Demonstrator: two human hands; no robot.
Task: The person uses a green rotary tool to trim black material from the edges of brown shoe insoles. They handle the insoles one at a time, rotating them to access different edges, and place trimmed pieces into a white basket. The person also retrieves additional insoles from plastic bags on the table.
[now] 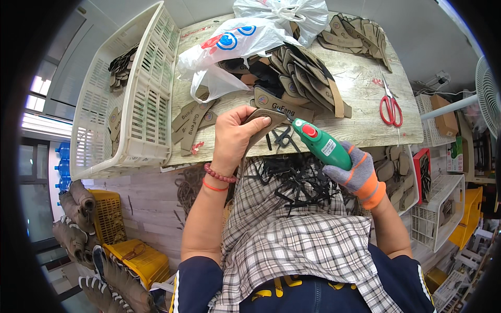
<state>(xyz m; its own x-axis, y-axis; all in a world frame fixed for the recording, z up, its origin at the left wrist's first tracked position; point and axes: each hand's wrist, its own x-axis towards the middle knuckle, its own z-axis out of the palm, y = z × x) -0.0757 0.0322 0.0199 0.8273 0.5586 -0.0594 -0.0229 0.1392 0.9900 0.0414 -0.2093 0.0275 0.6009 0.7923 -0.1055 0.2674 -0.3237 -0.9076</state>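
My bare left hand (233, 134) pinches a taupe fabric shoe piece (257, 136) with a dark edge, thumb on top. In my right hand (360, 175), covered by a grey and orange glove, is a green handheld power tool (327, 146) with a red button. Its narrow dark tip meets or nearly meets the piece's right edge; I cannot tell which. Just beyond lies a heap of similar shoe pieces (305, 78). Black trimmed strips (300, 180) cover my checked apron (297, 245), and a few lie at the table's near edge.
Red-handled scissors (390, 110) lie on the right of the table (373, 133). White plastic bags (235, 44) and another stack of pieces (355, 36) are at the back. A white crate (148, 99) stands left; yellow crates (141, 261) and shoes (78, 235) sit below it. A fan (485, 88) stands right.
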